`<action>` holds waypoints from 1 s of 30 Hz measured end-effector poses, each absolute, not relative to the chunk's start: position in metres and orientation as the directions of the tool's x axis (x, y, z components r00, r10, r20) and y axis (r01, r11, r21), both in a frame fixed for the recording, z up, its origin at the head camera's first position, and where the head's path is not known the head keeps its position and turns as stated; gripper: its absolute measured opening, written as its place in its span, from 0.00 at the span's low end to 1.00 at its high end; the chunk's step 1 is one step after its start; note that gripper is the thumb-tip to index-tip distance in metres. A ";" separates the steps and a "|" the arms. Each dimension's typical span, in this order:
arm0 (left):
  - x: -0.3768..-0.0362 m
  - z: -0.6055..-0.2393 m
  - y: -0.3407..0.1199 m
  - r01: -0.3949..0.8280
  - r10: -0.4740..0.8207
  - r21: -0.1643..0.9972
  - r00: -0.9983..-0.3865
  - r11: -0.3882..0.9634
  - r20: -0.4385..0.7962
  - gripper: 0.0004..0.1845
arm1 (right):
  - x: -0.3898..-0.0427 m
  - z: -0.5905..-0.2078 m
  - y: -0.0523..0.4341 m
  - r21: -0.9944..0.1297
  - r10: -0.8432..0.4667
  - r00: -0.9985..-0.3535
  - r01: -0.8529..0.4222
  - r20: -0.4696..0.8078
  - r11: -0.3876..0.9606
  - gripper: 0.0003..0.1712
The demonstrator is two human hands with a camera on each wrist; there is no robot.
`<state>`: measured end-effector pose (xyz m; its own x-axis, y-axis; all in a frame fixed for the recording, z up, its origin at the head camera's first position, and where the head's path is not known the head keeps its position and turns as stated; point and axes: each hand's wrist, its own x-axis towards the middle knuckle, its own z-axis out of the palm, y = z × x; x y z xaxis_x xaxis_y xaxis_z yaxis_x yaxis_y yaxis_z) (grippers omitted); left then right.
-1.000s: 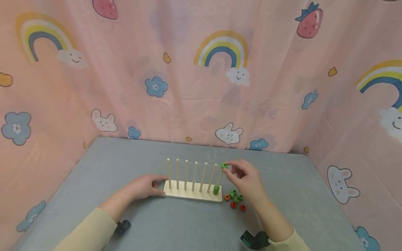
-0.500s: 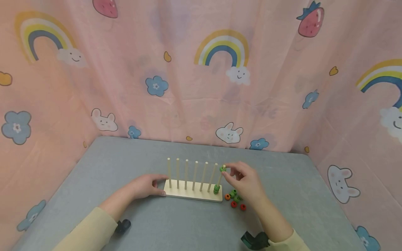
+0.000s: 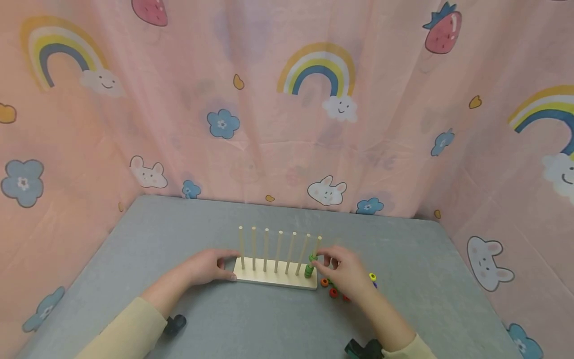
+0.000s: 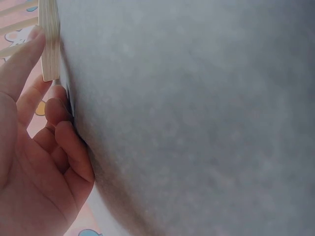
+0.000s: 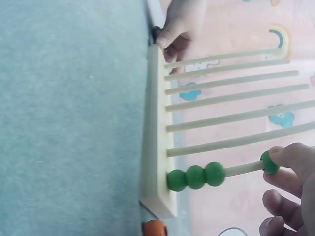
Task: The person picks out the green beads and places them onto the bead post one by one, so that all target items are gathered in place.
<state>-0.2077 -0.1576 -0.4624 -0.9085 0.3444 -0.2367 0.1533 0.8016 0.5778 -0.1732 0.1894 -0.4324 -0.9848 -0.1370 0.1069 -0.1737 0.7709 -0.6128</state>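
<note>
A pale wooden peg rack [image 3: 273, 279] stands on the grey table, its row of upright pegs pointing up. My left hand [image 3: 208, 268] pinches the rack's left end, thumb at the front and a finger behind; the left wrist view shows the base [image 4: 49, 54] between them. At the other end, my right hand [image 3: 345, 269] pinches a green bead [image 5: 269, 162] between thumb and finger, threaded partway down the rightmost peg. Below it, three green beads [image 5: 195, 177] are stacked on that same peg against the base. The other pegs carry no beads.
Loose beads lie right of the rack, partly hidden by the right hand: an orange bead [image 3: 325, 282], a red bead [image 3: 333, 292] and a yellow bead [image 3: 372, 276] among them. A patterned pink curtain [image 3: 269, 164] surrounds the table [image 3: 251, 319].
My right hand has brought the green bead from above the rightmost peg onto it and down along it. The left hand and the rack have stayed put.
</note>
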 end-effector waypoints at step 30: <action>-0.206 -0.462 -0.159 0.146 0.342 0.589 -0.909 0.795 -0.237 0.30 | -0.178 -0.446 0.194 -0.632 -0.164 -0.986 -0.105 -0.035 0.768 0.17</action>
<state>-0.2062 -0.1586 -0.4619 -0.9092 0.3424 -0.2367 0.1458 0.7946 0.5894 -0.1780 0.1936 -0.4465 -0.9858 -0.1642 -0.0350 -0.1055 0.7681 -0.6316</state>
